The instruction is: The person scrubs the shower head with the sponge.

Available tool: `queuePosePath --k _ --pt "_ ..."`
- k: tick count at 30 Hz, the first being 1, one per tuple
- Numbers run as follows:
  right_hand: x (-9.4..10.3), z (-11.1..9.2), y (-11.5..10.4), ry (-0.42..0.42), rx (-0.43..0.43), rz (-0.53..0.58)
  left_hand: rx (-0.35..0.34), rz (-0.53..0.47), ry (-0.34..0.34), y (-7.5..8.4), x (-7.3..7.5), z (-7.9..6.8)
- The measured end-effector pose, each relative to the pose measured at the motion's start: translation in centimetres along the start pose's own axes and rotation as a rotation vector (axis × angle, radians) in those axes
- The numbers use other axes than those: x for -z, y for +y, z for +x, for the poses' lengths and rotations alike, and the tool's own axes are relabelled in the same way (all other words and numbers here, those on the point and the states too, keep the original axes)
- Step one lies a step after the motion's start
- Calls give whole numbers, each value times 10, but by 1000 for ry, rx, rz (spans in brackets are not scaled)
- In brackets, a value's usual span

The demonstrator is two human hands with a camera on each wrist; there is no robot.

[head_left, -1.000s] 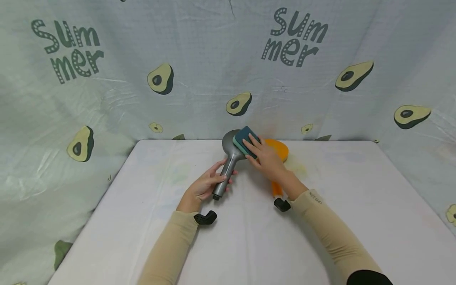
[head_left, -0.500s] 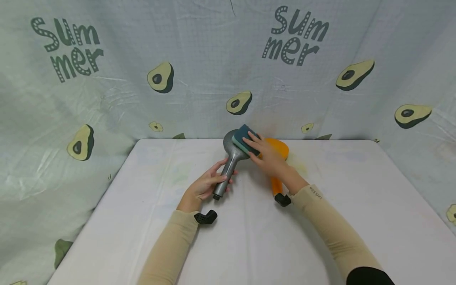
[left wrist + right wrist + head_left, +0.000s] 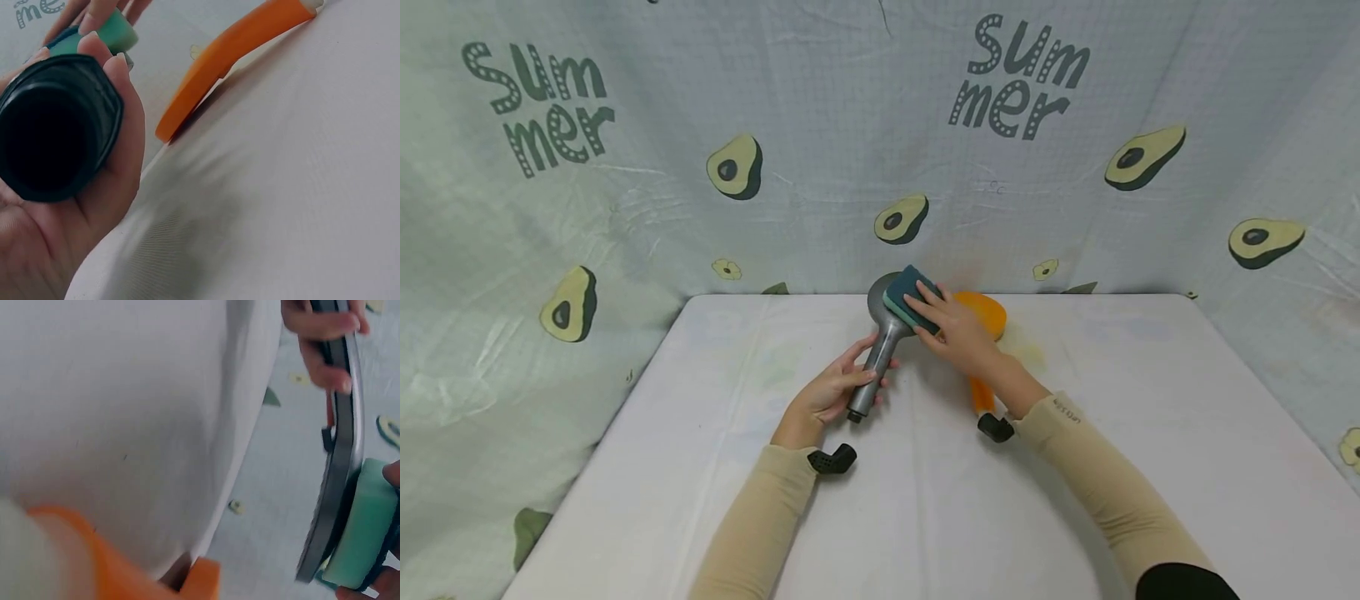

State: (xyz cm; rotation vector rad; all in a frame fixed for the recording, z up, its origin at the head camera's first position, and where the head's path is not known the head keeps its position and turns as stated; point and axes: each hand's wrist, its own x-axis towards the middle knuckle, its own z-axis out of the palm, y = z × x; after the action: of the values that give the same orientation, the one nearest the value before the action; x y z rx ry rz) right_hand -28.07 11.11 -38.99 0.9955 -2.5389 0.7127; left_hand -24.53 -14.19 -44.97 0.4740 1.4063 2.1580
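Observation:
In the head view my left hand (image 3: 823,392) grips the handle of a grey hand-held shower head (image 3: 887,333), which it holds up at a slant above the table. My right hand (image 3: 966,333) holds a green sponge (image 3: 904,302) with a dark scouring side against the shower head's round end. In the right wrist view the light green side of the sponge (image 3: 362,525) meets the shower head (image 3: 340,462). The left wrist view shows the dark hollow end of the handle (image 3: 103,94) close up, with fingers around it.
An orange shower head (image 3: 988,312) lies on the white-covered table (image 3: 775,517) behind my right hand, partly hidden by it. A printed cloth backdrop (image 3: 820,125) rises along the table's far edge.
My right hand and the sponge have shifted slightly left across the shower head's round end. The left hand and the shower head have hardly moved.

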Motion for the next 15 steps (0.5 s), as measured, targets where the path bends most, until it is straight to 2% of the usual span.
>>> queuePosePath --k 4,7,11,15 --pt "-1 0 -17 -24 146 -68 -9 -3 -14 -1 1 1" --pt "-1 0 -25 -65 197 -80 -10 9 -18 -1 1 1" --pt "2 4 -22 -89 156 2 -7 13 -20 0 0 1" --pt "8 7 -4 -97 -6 141 -13 0 -26 0 0 1"
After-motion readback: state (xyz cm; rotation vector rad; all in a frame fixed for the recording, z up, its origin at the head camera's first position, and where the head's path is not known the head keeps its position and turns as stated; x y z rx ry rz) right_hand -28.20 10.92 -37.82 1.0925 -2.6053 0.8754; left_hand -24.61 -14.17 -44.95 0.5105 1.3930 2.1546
